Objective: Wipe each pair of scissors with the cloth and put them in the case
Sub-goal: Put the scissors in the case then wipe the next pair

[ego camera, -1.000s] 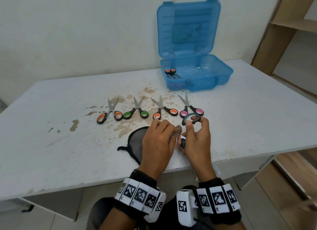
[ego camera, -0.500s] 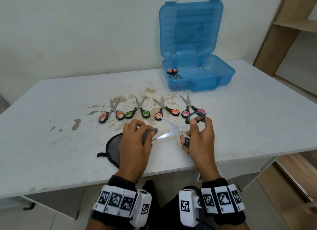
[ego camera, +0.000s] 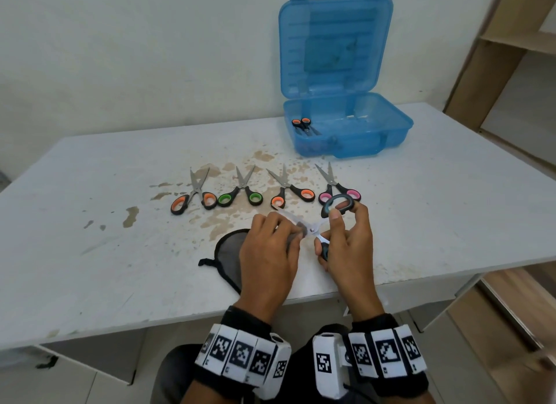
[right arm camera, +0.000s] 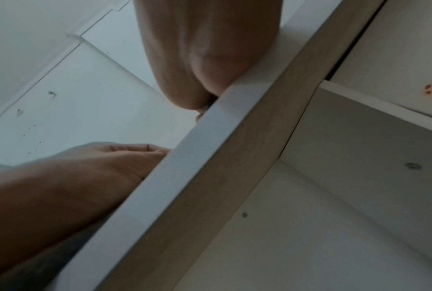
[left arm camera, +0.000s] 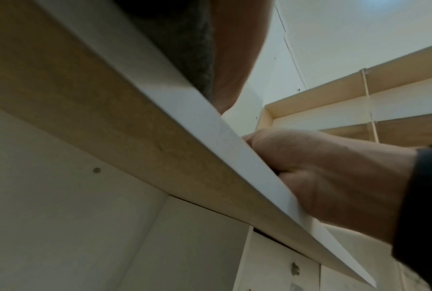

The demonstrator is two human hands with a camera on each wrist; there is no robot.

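R hand (ego camera: pixel 349 247) holds the open scissors (ego camera: pixel 328 220) above the counter (ego camera: pixel 90 253) near its front edge: thumb and a finger pinch the upper grey loop (ego camera: pixel 338 203), lower fingers curl round the other handle. Blades spread, pointing toward 9–10 o'clock. L hand (ego camera: pixel 270 259) has fingers curled over the dark cloth (ego camera: pixel 230 250), pinching it onto one blade just left of the pivot. Rest of cloth lies on counter under and at 9 o'clock of L hand, w/ a small strap end sticking out left.

At 12 o'clock from the hands, a row of 4 scissors lies on the counter, blades pointing away: orange pair (ego camera: pixel 194 197) far left, green pair (ego camera: pixel 240 193), 2nd orange pair (ego camera: pixel 290 191), pink pair (ego camera: pixel 338 190) at right, its handles just behind the held loop. Brown stains on counter around the row.

Blue case (ego camera: pixel 391 123) stands open further back at about 1 o'clock, lid up against the wall. One orange-handled pair (ego camera: pixel 302 125) lies inside at its left end.

Wrist views look up from below the counter edge: L wrist cam shows R hand (left arm camera: pixel 321 173) past the edge, R wrist cam shows L hand (right arm camera: pixel 125 157); fingers and scissors hidden by the edge there. Wood shelving at 3 o'clock.
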